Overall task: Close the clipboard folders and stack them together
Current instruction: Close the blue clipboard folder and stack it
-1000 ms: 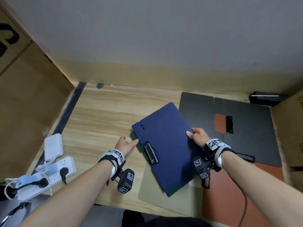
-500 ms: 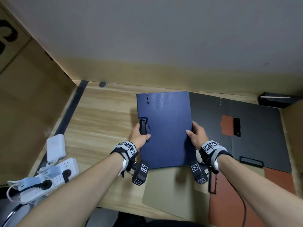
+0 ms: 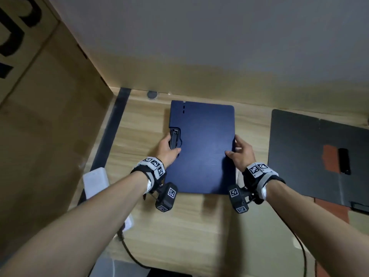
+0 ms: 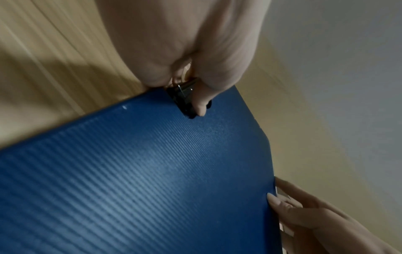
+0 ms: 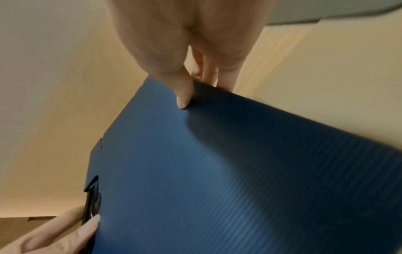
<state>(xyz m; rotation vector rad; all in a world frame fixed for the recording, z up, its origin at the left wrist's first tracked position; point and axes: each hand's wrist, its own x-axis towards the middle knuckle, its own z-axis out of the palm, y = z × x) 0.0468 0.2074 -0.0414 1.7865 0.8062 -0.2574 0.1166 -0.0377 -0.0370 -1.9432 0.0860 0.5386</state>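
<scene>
A closed dark blue clipboard folder (image 3: 201, 146) lies square on the wooden desk (image 3: 139, 136), held between both hands. My left hand (image 3: 168, 148) grips its left edge at the black clip (image 3: 173, 139), thumb on top of the cover. My right hand (image 3: 238, 150) pinches the right edge, thumb on the cover and fingers under it. In the left wrist view the thumb presses beside the clip (image 4: 182, 98) on the blue folder (image 4: 152, 171). The right wrist view shows the thumb on the blue cover (image 5: 217, 171). An open black folder (image 3: 311, 152) lies flat at the right.
A cardboard box (image 3: 40, 136) walls off the left side. A white power strip (image 3: 95, 180) and a black cable (image 3: 127, 250) lie by my left forearm. A reddish-brown sheet (image 3: 335, 212) peeks from under the black folder at the right edge.
The blue folder was turned from a slant to square, then carried left and away from the black folder onto bare desk. My left hand came to grip its clip edge.
</scene>
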